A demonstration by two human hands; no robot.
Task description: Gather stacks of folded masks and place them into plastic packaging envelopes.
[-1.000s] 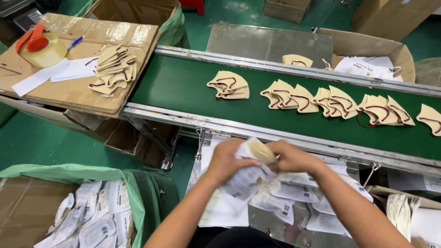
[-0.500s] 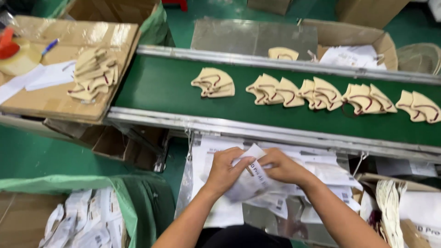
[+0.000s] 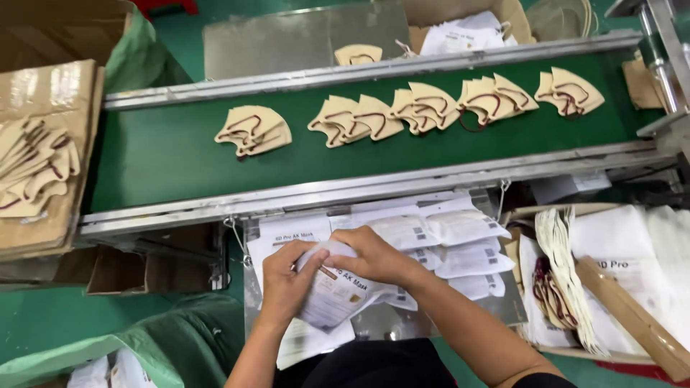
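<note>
Both hands meet over a thin, glossy white pouch (image 3: 332, 298), held low in front of the body, just below the belt's near rail. The left hand (image 3: 286, 279) pinches the pouch's left edge, thumb on top, its grip closed on the plastic. The right hand (image 3: 372, 255) lies over the pouch's upper end, fingers curled down onto it, also holding it. The film crumples a little where the fingers press.

Under the hands, a steel surface (image 3: 514, 305) carries a loose spread of the same flat white pouches (image 3: 438, 233), overlapping like shingles, smooth and slightly shiny.

Beyond them runs a dark green belt (image 3: 172, 162) between dull metal rails. On it lie tan folded masks (image 3: 253, 130), soft and fan-shaped with dark red ear loops: one pair alone at the left, then a row of overlapping ones to the right, well apart from the hands.

At the far left, a stack of the same masks (image 3: 32, 169) rests on flattened brown cardboard (image 3: 43, 93). At the right, an open box (image 3: 618, 251) holds white bags and a bundle of masks standing on edge. A green plastic bag (image 3: 180, 338) sags at lower left, with white packets inside.
</note>
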